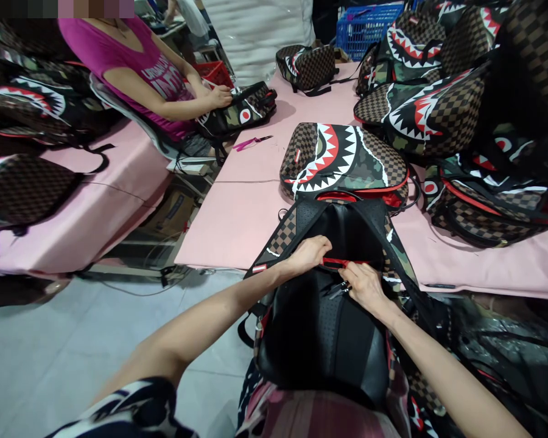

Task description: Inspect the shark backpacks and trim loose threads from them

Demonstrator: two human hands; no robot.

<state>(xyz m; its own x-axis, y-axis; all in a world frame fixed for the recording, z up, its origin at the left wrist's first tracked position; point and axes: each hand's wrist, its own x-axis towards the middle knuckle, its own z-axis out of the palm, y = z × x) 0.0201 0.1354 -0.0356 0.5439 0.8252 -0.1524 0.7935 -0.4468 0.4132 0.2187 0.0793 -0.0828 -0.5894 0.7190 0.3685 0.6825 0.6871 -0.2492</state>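
A black backpack [301, 331] with checkered and camouflage sides lies back side up across my lap and the table edge. Its back has a slit with red trim [334, 263]. At the left end of this slit, my left hand [308, 252] is closed, with its fingertips on the black fabric edge. My right hand [366, 289] is closed at the other end of the red trim. Small metal thread snips [340, 291] stick out from under its fingers, blades pointing left. The inside of the slit is mostly hidden.
A shark-mouth backpack [333, 158] lies just beyond on the pink table [223, 225]. More backpacks [429, 115] are piled at right. Pink-handled scissors [252, 143] lie near a co-worker [150, 79], whose hands are on another backpack [242, 112]. A blue crate [368, 30] stands behind.
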